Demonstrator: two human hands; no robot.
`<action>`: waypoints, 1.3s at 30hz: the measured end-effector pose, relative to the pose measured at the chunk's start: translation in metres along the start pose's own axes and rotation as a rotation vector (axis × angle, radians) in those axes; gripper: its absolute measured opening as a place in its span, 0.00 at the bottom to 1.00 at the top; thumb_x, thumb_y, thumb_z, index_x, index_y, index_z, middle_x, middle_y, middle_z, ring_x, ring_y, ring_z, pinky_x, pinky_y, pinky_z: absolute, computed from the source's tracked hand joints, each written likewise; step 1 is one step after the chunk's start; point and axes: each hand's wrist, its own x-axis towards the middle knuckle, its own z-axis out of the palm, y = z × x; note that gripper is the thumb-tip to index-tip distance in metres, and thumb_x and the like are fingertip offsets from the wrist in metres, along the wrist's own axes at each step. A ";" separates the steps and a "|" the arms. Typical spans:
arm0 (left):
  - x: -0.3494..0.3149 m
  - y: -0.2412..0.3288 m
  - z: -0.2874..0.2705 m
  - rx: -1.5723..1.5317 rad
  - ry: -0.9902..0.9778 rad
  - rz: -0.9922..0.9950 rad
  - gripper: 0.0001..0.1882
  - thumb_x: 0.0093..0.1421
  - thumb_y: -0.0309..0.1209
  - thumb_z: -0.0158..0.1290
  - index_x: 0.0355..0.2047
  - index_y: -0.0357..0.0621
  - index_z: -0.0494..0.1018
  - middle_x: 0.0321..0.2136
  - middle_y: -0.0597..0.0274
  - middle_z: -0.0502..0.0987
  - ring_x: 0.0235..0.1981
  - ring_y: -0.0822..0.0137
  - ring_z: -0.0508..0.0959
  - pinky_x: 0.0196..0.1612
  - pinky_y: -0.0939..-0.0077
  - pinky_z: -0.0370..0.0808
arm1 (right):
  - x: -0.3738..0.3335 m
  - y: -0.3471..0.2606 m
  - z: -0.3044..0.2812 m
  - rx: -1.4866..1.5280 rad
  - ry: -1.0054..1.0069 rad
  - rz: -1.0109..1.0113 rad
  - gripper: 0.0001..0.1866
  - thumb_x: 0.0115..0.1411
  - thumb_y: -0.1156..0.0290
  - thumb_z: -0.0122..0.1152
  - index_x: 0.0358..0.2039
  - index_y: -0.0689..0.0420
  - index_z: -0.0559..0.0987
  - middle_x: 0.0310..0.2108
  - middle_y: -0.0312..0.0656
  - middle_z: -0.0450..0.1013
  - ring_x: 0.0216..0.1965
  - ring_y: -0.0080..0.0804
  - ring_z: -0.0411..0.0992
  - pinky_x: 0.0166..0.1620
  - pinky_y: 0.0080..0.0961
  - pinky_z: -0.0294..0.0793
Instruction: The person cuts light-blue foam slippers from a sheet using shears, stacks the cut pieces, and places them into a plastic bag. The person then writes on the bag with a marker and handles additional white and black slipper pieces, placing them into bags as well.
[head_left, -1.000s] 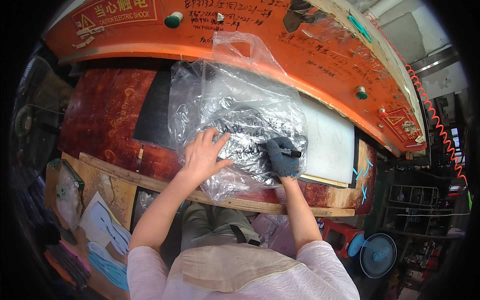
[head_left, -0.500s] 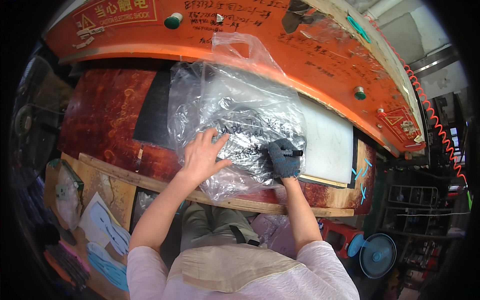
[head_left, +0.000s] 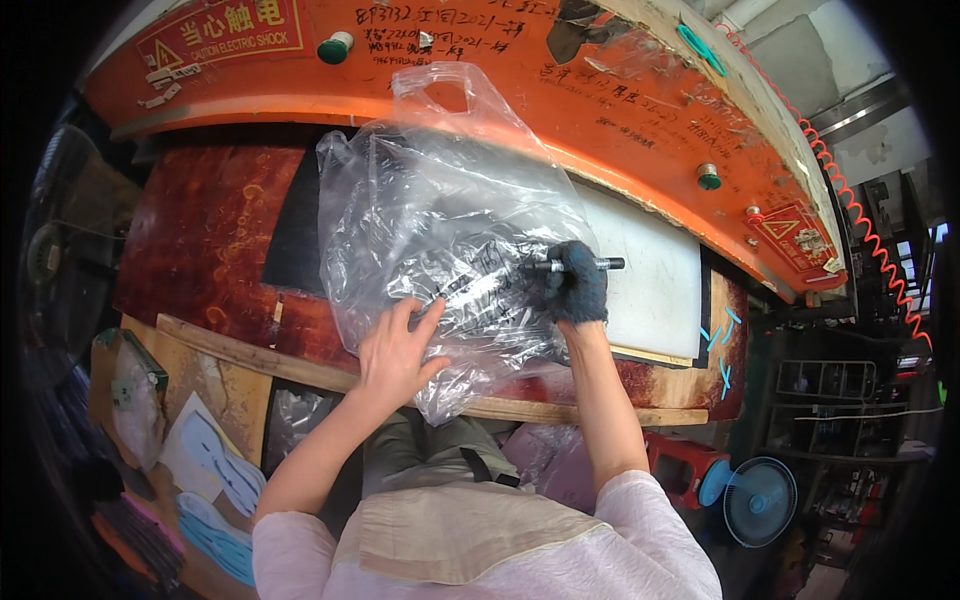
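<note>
A clear plastic carrier bag (head_left: 365,210) lies spread over the work surface, with dark handwriting across its crinkled middle. My bare left hand (head_left: 392,358) rests on the bag's lower part, fingers apart and pressing it down. In a dark knitted glove, my right hand (head_left: 580,288) grips a black marker pen (head_left: 608,264) over the bag's right side. The pen points left toward the writing; glare hides whether its tip touches the plastic. Beneath the bag lie a white board (head_left: 645,275) and a black sheet (head_left: 298,235).
The worn red-brown bench (head_left: 190,240) has a wooden strip along its near edge. An orange machine panel (head_left: 640,130) with green buttons rises behind it. Pale blue cut-out pieces (head_left: 215,535) lie on a board at lower left. A red stool (head_left: 675,465) and blue fan (head_left: 758,503) stand at lower right.
My right hand has moved up with the marker, which now points left. The bag has shifted left and nearer, and my left hand has slid down with it.
</note>
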 end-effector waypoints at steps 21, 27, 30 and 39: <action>0.069 0.060 0.005 -0.201 0.284 0.162 0.16 0.46 0.40 0.64 0.34 0.48 0.79 0.31 0.66 0.70 0.35 0.64 0.72 0.33 0.70 0.72 | -0.009 0.006 -0.027 0.074 0.217 -0.094 0.10 0.55 0.65 0.57 0.26 0.58 0.74 0.12 0.35 0.66 0.13 0.23 0.64 0.18 0.20 0.64; 0.094 0.058 0.032 0.035 0.121 0.101 0.24 0.41 0.45 0.66 0.38 0.50 0.78 0.36 0.64 0.67 0.41 0.62 0.69 0.38 0.65 0.70 | -0.004 0.013 -0.039 0.114 0.120 -0.106 0.11 0.59 0.62 0.56 0.26 0.57 0.73 0.12 0.34 0.65 0.13 0.27 0.64 0.20 0.24 0.68; 0.093 0.052 0.038 0.073 0.051 0.074 0.28 0.38 0.47 0.67 0.41 0.51 0.78 0.37 0.64 0.67 0.41 0.62 0.69 0.39 0.65 0.71 | -0.008 0.014 -0.038 -0.164 0.098 -0.120 0.08 0.57 0.66 0.58 0.26 0.56 0.75 0.15 0.34 0.67 0.14 0.22 0.64 0.18 0.22 0.65; 0.089 0.049 0.036 0.074 0.060 0.042 0.31 0.36 0.47 0.68 0.43 0.52 0.77 0.38 0.63 0.67 0.41 0.61 0.69 0.38 0.64 0.71 | -0.019 0.018 -0.018 -0.935 -0.053 -0.249 0.07 0.57 0.69 0.59 0.30 0.59 0.78 0.27 0.40 0.75 0.29 0.29 0.72 0.34 0.26 0.71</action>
